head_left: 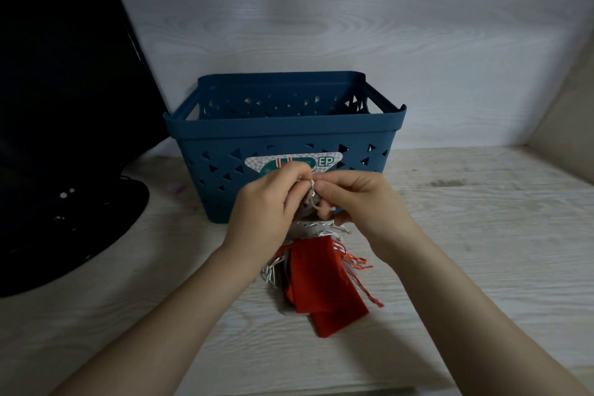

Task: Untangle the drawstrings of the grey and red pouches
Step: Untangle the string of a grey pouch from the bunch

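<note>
- Your left hand and right hand both pinch the thin silver-white drawstrings, held up before the blue plastic basket.
- You look mid-untangle. Next, gently pull one loop free.
- The soft red cloth pouch hangs long-ways down toward the pale wooden desk; the grey pouch is mostly hidden.

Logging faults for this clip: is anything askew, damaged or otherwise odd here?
Only the tangle itself. Both hands, left and right, pinch a knot of silver strings while the red pouches dangle in a bunch below. Frayed red strings trail loose. The blue basket stands upright and whole.
</note>
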The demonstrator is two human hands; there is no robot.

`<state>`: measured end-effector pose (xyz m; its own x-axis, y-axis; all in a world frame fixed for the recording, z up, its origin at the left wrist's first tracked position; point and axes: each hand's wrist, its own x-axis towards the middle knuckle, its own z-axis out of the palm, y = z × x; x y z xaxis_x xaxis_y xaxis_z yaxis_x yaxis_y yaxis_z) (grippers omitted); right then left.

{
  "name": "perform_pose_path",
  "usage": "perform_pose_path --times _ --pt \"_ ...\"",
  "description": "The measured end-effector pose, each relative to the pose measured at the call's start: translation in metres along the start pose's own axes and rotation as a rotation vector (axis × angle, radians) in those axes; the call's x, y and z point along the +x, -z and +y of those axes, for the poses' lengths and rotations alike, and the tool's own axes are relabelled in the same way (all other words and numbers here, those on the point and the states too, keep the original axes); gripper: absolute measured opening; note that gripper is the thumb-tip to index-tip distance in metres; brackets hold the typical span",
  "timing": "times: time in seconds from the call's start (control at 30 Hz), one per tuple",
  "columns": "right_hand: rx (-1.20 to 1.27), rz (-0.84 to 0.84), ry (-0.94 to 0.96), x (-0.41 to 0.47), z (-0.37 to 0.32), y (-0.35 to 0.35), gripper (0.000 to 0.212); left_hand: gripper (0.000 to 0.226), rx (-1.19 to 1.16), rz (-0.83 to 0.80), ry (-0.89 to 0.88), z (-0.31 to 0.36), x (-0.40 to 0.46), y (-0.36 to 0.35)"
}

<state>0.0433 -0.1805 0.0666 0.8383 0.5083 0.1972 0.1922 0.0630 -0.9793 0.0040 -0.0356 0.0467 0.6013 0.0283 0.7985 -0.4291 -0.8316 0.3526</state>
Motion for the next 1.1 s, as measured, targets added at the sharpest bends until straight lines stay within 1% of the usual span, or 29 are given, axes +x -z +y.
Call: perform_pose_path --times 0.17,0.23,0.3,0.4,0.5,0.57,0.63,0.73,0.8,0.9,0.97,1.03,1.1 --pt "0.007 0.013 0.024 0.004 0.006 -0.002 0.011 0.015 0.129 -0.012 -0.011 -0.006 0.0 0.0" --pt "-0.006 0.028 0.05 0.005 0.008 -0.003 0.012 0.022 0.117 -0.021 0.007 -0.006 0.0 0.001" --pt "-0.005 0.055 0.07 0.006 0.008 -0.004 0.014 0.021 -0.011 -0.029 0.092 -0.004 0.0 0.001" --pt "0.038 0.128 0.046 0.009 0.008 -0.001 0.019 0.016 -0.364 -0.092 0.345 0.002 0.0 0.0" --pt "0.201 0.121 -0.023 0.012 0.011 0.0 0.024 0.018 -0.655 -0.067 0.591 0.008 0.002 -0.004" --pt "0.314 0.108 -0.049 0.013 0.013 -0.001 0.025 0.02 -0.756 -0.045 0.687 0.012 0.004 -0.007" --pt "0.345 0.092 -0.057 0.012 0.014 -0.001 0.024 0.023 -0.788 -0.089 0.709 0.012 0.004 -0.009" --pt "0.245 0.046 -0.069 0.012 0.014 0.004 0.022 0.029 -0.861 -0.203 0.77 0.01 0.004 -0.008" --pt "0.183 0.074 -0.076 0.012 0.016 0.007 0.022 0.031 -0.915 -0.235 0.788 0.009 0.002 -0.007" --pt "0.27 0.107 -0.1 0.01 0.017 0.005 0.025 0.036 -1.021 -0.239 0.733 0.011 0.001 -0.008" --pt "0.338 0.104 -0.104 0.009 0.016 0.002 0.027 0.037 -1.032 -0.219 0.717 0.013 0.003 -0.006" --pt "0.312 0.099 -0.095 0.008 0.013 0.002 0.027 0.036 -0.98 -0.199 0.705 0.015 0.007 -0.002" --pt "0.215 0.085 -0.071 0.008 0.009 0.003 0.025 0.036 -0.921 -0.194 0.685 0.016 0.011 0.003"
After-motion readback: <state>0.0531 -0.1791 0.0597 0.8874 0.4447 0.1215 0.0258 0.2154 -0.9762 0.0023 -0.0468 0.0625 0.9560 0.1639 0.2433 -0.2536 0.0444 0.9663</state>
